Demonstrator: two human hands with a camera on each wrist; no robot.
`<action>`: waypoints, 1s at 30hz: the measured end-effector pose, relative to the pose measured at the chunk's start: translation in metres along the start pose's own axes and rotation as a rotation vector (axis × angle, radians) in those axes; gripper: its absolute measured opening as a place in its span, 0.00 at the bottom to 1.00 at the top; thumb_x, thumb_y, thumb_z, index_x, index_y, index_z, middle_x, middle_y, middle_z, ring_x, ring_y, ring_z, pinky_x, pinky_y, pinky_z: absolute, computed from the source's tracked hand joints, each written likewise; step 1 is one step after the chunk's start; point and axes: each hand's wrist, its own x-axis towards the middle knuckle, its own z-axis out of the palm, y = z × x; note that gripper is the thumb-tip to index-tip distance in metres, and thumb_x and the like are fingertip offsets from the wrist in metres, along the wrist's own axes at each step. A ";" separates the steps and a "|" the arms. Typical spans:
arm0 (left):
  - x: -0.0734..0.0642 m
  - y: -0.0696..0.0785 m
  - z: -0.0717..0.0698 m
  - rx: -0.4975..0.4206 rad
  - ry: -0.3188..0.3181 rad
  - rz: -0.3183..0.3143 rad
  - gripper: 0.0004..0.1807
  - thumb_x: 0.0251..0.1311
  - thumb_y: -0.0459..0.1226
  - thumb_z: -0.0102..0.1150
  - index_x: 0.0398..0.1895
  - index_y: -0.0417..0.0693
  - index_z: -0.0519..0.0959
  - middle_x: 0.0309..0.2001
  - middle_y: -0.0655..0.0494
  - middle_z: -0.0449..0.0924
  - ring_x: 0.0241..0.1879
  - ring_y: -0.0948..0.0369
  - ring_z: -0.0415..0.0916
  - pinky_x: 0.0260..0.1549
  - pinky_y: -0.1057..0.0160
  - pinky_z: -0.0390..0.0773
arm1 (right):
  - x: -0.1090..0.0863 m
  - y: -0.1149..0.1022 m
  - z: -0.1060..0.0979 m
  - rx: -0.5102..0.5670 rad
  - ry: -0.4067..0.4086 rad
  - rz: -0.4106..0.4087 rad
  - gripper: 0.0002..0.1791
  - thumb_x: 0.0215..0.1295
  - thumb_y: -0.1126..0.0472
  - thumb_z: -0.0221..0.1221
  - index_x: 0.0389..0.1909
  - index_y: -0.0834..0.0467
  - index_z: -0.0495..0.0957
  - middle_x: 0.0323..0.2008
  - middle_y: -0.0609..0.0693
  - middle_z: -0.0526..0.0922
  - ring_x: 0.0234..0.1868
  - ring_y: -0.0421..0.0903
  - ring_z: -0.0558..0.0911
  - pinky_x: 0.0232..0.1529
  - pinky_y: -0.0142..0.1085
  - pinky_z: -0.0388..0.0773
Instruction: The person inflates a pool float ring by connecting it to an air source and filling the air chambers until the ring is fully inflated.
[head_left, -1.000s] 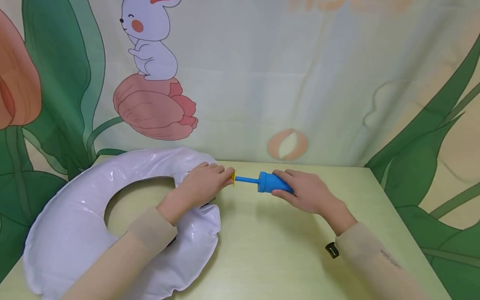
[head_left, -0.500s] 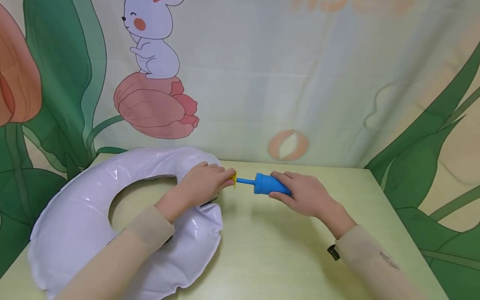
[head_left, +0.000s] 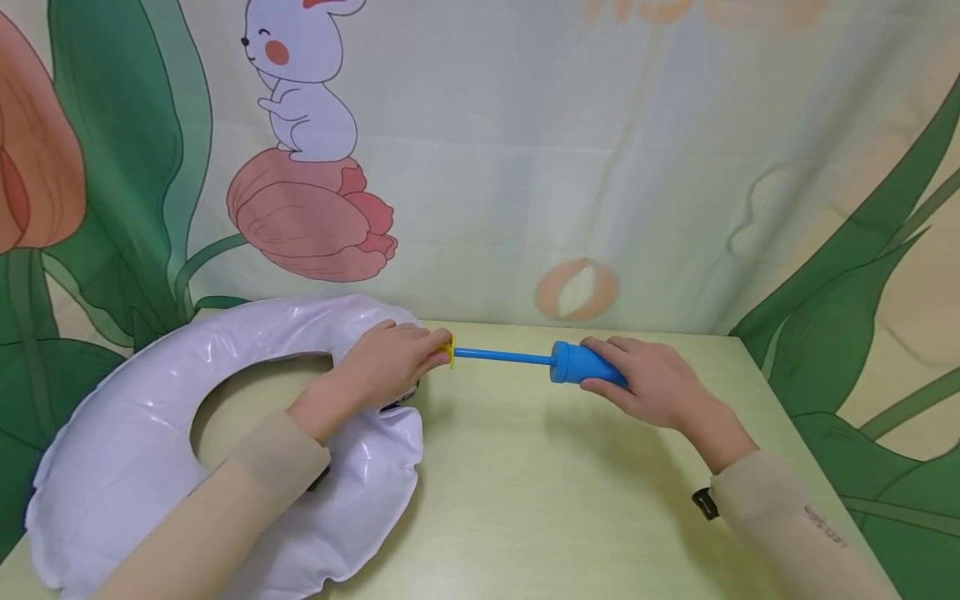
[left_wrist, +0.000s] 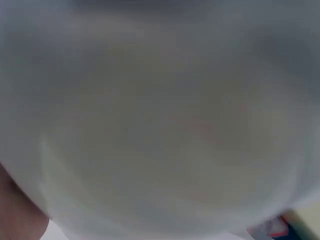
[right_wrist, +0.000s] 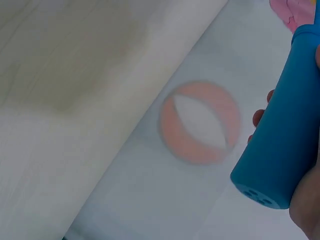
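Clearly holding the pump (head_left: 573,363) over the table (head_left: 517,517), with the fingers of the right hand (head_left: 660,385) clamped round the blue barrel (right_wrist: 279,120) and those of the left hand (head_left: 381,367) pinched on the yellow handle (head_left: 452,352). Showing the rod (head_left: 504,357) between the 2. Spanning the white ring (head_left: 123,425) with the left sleeve (head_left: 217,512); cannot tell whether touching it.

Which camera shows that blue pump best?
The head view: it shows the blue pump with its rod extended, though the right hand covers part of the barrel. The right wrist view shows the barrel closer, holed end included, but little of the rod. In the left wrist view, I can't spot it.
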 end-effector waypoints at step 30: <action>0.004 0.003 0.002 -0.063 -0.024 0.017 0.08 0.79 0.47 0.51 0.42 0.56 0.74 0.25 0.66 0.70 0.30 0.61 0.71 0.36 0.57 0.66 | -0.015 0.001 0.002 0.032 -0.004 0.035 0.31 0.69 0.40 0.64 0.67 0.50 0.75 0.50 0.51 0.84 0.42 0.49 0.84 0.38 0.45 0.80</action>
